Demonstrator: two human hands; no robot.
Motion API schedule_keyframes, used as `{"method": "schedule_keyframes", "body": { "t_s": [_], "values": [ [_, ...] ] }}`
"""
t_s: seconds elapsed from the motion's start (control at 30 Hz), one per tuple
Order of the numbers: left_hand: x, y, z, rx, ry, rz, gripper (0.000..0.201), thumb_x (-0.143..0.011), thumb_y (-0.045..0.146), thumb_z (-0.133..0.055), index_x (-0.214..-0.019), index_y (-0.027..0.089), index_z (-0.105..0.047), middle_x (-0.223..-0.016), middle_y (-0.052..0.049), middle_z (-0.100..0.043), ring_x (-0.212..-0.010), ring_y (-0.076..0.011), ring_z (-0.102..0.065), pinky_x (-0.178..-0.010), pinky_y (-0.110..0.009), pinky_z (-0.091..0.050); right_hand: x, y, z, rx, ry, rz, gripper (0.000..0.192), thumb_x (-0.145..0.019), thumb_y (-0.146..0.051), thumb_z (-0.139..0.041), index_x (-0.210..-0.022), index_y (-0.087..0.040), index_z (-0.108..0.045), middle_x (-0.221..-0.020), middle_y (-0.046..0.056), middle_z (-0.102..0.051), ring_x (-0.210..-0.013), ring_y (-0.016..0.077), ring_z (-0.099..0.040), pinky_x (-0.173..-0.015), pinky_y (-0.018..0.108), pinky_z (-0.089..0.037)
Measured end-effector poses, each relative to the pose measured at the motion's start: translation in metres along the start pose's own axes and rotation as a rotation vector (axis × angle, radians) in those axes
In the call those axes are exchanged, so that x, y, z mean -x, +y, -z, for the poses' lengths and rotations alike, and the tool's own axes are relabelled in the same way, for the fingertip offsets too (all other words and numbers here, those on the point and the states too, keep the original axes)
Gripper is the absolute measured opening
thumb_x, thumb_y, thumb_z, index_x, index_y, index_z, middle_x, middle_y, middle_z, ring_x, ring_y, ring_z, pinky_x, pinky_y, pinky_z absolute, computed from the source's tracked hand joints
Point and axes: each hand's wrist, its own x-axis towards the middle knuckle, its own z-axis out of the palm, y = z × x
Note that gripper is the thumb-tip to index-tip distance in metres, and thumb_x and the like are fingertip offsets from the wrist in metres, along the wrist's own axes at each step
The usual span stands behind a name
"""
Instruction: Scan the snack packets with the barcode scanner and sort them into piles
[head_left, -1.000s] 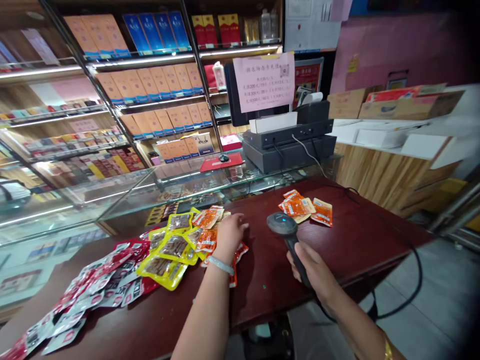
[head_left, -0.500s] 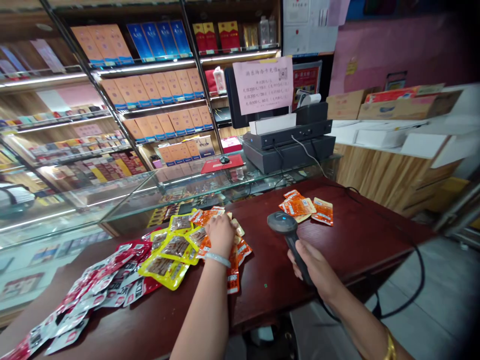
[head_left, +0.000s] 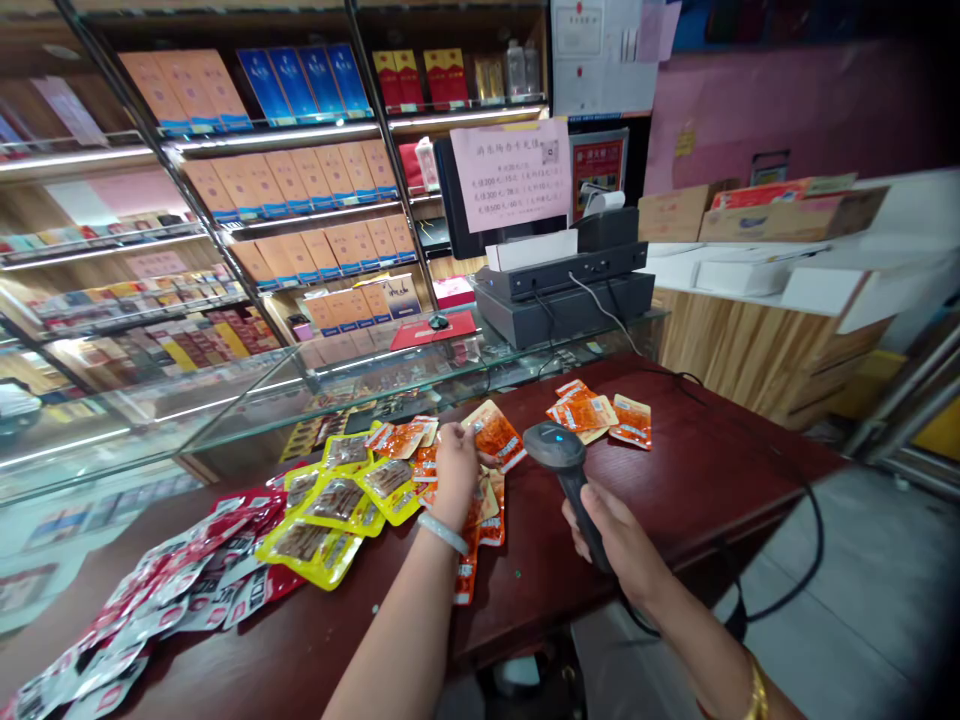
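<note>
My left hand [head_left: 456,465] pinches an orange snack packet [head_left: 495,436], raised over a heap of similar orange packets [head_left: 466,575]. In my right hand [head_left: 619,535] is a black barcode scanner [head_left: 556,447], its handle wrapped by the fingers and its head turned toward the lifted packet. Just left of the orange heap lie several yellow snack packets [head_left: 311,545]. Farther left, red and silver packets [head_left: 172,590] spread in a long overlapping pile. Beyond the scanner, a small group of orange packets [head_left: 581,410] rests apart on the dark red table [head_left: 675,480].
A glass display counter [head_left: 360,370] borders the table's far side. On it stand a cash drawer [head_left: 562,305], a monitor with a pink notice [head_left: 512,175] and a mouse on a red mat [head_left: 433,328]. The scanner's cable [head_left: 814,560] loops past the table's right edge.
My left hand has lifted one orange packet from the heap and moved it slightly right, toward the scanner. The scanner stays in my right hand. The whole view has shifted a little.
</note>
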Motion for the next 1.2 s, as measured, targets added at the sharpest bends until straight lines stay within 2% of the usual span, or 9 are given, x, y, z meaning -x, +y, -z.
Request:
{"method": "schedule_keyframes", "body": {
  "t_s": [0.27, 0.43, 0.53, 0.73, 0.9, 0.97, 1.07, 1.13, 1.2],
  "values": [
    [0.008, 0.001, -0.015, 0.086, -0.140, -0.012, 0.016, -0.093, 0.036, -0.040, -0.099, 0.022, -0.041, -0.058, 0.005, -0.056, -0.041, -0.0141, -0.057, -0.040, -0.021, -0.034, 0.005, -0.002, -0.001, 0.070, -0.129, 0.056, 0.037, -0.094, -0.055, -0.049, -0.090, -0.020, -0.055, -0.071, -0.003, -0.047, -0.049, 0.0068, -0.041, -0.043, 0.020, -0.033],
    [0.007, -0.010, -0.024, 0.110, -0.127, -0.021, 0.019, -0.089, 0.033, -0.044, -0.102, 0.019, -0.044, -0.057, 0.003, -0.059, -0.041, -0.0122, -0.054, -0.043, -0.021, -0.036, 0.004, -0.002, 0.000, 0.050, -0.152, 0.061, 0.039, -0.094, -0.055, -0.048, -0.081, -0.019, -0.053, -0.068, -0.004, -0.045, -0.047, 0.0063, -0.038, -0.043, 0.020, -0.032],
    [0.008, -0.012, -0.023, 0.212, -0.194, 0.014, 0.023, -0.090, 0.040, -0.042, -0.102, 0.020, -0.042, -0.058, 0.004, -0.057, -0.043, -0.0124, -0.055, -0.042, -0.020, -0.036, 0.005, -0.003, 0.001, 0.010, -0.137, 0.051, 0.040, -0.094, -0.056, -0.047, -0.079, -0.019, -0.052, -0.068, -0.004, -0.044, -0.047, 0.0063, -0.038, -0.043, 0.019, -0.031],
    [0.010, 0.018, -0.036, 0.332, -0.278, 0.146, 0.030, -0.089, 0.046, -0.048, -0.104, 0.020, -0.042, -0.066, 0.005, -0.052, -0.048, -0.0090, -0.056, -0.048, -0.020, -0.045, 0.006, -0.005, 0.001, -0.037, -0.105, 0.037, 0.041, -0.089, -0.061, -0.051, -0.083, -0.021, -0.055, -0.069, -0.003, -0.047, -0.050, 0.0085, -0.039, -0.044, 0.021, -0.032],
    [-0.006, 0.044, -0.056, 0.228, -0.325, 0.103, 0.045, -0.088, 0.034, -0.056, -0.128, 0.018, -0.043, -0.095, -0.006, -0.065, -0.064, -0.0109, -0.062, -0.060, -0.025, -0.051, 0.003, -0.006, 0.004, -0.106, -0.027, 0.049, 0.042, -0.091, -0.061, -0.048, -0.078, -0.021, -0.050, -0.063, -0.005, -0.043, -0.046, 0.0073, -0.036, -0.042, 0.019, -0.030],
    [-0.011, 0.046, -0.045, 0.025, -0.292, -0.006, 0.046, -0.088, 0.028, -0.056, -0.132, 0.018, -0.044, -0.106, -0.010, -0.066, -0.077, -0.0142, -0.066, -0.070, -0.028, -0.053, 0.002, -0.006, 0.005, -0.091, -0.033, 0.054, 0.043, -0.092, -0.060, -0.047, -0.076, -0.020, -0.049, -0.062, -0.005, -0.044, -0.045, 0.0069, -0.037, -0.041, 0.019, -0.029],
    [-0.007, 0.040, -0.003, -0.491, -0.324, -0.267, 0.032, -0.085, 0.027, -0.060, -0.116, 0.019, -0.060, -0.109, -0.011, -0.068, -0.100, -0.0207, -0.064, -0.090, -0.033, -0.048, 0.003, -0.007, 0.007, -0.073, -0.063, 0.024, 0.040, -0.092, -0.059, -0.048, -0.081, -0.020, -0.051, -0.066, -0.004, -0.047, -0.045, 0.0069, -0.039, -0.041, 0.019, -0.030],
    [0.006, 0.035, 0.029, -0.856, -0.357, -0.304, 0.027, -0.081, 0.035, -0.066, -0.102, 0.018, -0.067, -0.103, -0.012, -0.069, -0.104, -0.0263, -0.062, -0.094, -0.037, -0.044, 0.004, -0.008, 0.008, -0.059, -0.086, 0.001, 0.039, -0.091, -0.059, -0.050, -0.085, -0.021, -0.053, -0.069, -0.004, -0.049, -0.047, 0.0072, -0.041, -0.042, 0.019, -0.033],
    [0.023, 0.030, 0.056, -1.091, -0.320, -0.297, 0.034, -0.077, 0.042, -0.069, -0.100, 0.018, -0.068, -0.105, -0.014, -0.068, -0.107, -0.0303, -0.060, -0.095, -0.039, -0.043, 0.005, -0.008, 0.007, -0.028, -0.107, -0.009, 0.039, -0.090, -0.059, -0.051, -0.086, -0.021, -0.054, -0.071, -0.003, -0.050, -0.048, 0.0077, -0.042, -0.043, 0.020, -0.035]
  ]
}}
